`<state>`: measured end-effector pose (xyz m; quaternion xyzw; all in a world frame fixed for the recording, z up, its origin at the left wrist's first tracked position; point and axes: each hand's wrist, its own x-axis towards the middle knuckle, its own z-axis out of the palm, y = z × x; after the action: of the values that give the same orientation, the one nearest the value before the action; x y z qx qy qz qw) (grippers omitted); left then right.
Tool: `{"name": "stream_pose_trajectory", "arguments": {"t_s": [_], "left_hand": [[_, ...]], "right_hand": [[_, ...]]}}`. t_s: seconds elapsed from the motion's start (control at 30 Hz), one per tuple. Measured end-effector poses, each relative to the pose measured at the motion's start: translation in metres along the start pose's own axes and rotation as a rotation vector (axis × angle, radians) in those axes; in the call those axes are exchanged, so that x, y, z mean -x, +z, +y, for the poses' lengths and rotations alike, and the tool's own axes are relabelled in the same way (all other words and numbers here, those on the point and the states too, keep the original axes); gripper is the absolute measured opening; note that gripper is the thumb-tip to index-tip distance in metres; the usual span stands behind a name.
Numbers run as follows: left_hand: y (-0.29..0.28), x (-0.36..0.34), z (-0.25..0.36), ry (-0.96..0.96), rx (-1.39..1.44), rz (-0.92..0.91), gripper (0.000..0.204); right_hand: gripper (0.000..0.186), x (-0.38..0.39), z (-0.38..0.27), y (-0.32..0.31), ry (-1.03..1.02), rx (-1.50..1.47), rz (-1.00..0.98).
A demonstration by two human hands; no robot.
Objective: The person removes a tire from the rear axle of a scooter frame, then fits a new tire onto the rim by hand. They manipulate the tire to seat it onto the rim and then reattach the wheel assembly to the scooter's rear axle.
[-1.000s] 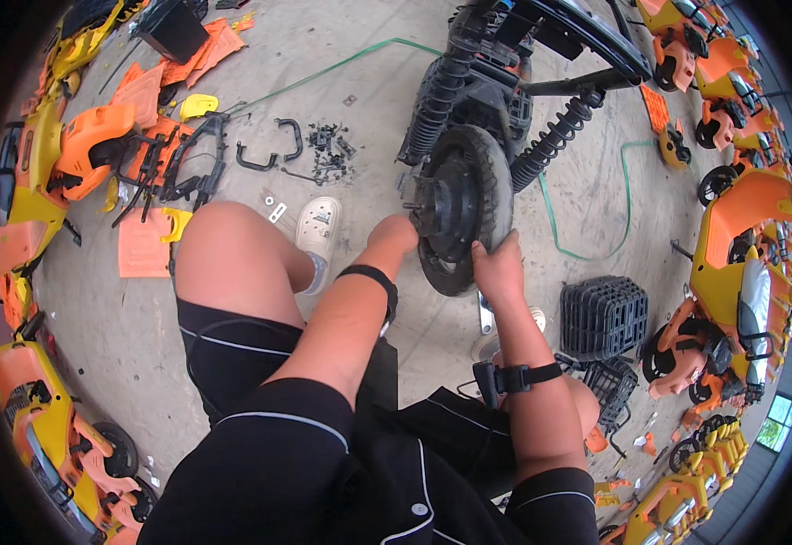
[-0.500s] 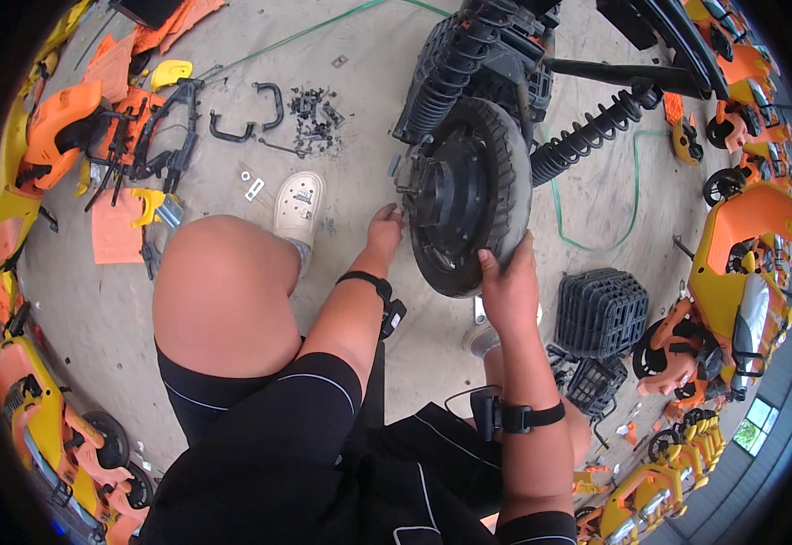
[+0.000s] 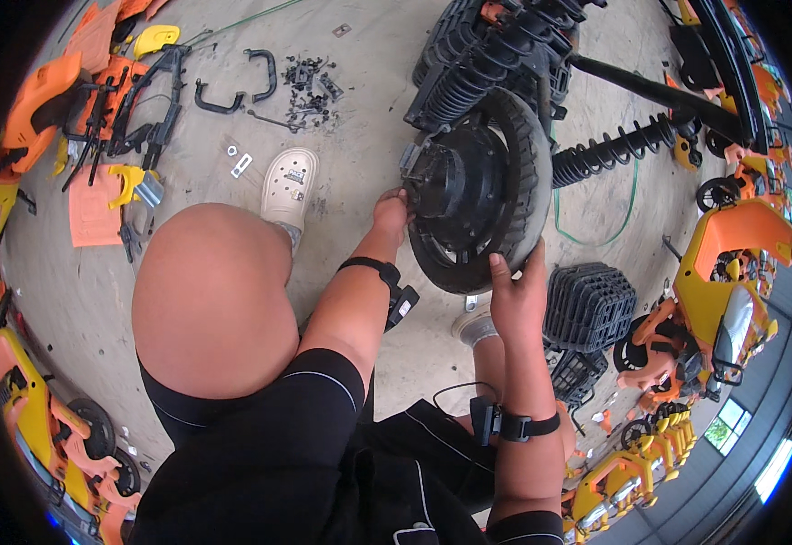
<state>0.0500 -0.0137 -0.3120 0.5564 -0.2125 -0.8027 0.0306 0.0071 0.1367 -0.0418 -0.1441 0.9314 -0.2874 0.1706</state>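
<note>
A black wheel (image 3: 470, 198) with a hub motor and treaded tyre hangs tilted below a black spring shock (image 3: 485, 64) on a dark vehicle frame (image 3: 636, 80). My right hand (image 3: 516, 291) grips the tyre's lower right, thumb on its side and fingers round the tread. At the wheel's left edge, beside the axle end, my left hand (image 3: 392, 209) has its fingers curled against the wheel; their tips are partly hidden. A second spring shock (image 3: 612, 156) angles out to the right of the tyre.
Small black fasteners (image 3: 305, 91), curved tubes (image 3: 262, 74), metal plates (image 3: 242, 165) and orange panels (image 3: 94, 213) lie at upper left. Black slatted baskets (image 3: 589, 304) sit at right. Yellow-orange scooters (image 3: 714, 263) line both sides. My shoe (image 3: 285, 186) stands left of the wheel.
The wheel has tilted, showing more of its hub face, and the right shock has swung to a flatter angle. My left hand moved up to the wheel's left edge; my right hand moved rightward with the tyre.
</note>
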Motion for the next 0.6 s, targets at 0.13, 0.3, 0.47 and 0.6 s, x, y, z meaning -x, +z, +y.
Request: {"name": "stream_pose_trajectory", "arguments": {"t_s": [0.13, 0.3, 0.47, 0.6], "left_hand": [[0.0, 0.003, 0.008, -0.051, 0.024, -0.012, 0.027], [-0.007, -0.012, 0.005, -0.096, 0.031, -0.102, 0.03], [-0.017, -0.021, 0.007, -0.084, 0.026, -0.166, 0.027], [-0.024, -0.028, 0.006, -0.137, 0.069, -0.293, 0.026]], "right_hand": [[0.069, 0.003, -0.006, 0.002, 0.004, 0.068, 0.022], [0.079, 0.002, -0.009, 0.001, -0.024, 0.085, 0.029], [0.077, 0.004, -0.02, 0.004, -0.031, 0.158, 0.052], [0.076, 0.004, -0.022, 0.003, -0.03, 0.135, 0.017]]}}
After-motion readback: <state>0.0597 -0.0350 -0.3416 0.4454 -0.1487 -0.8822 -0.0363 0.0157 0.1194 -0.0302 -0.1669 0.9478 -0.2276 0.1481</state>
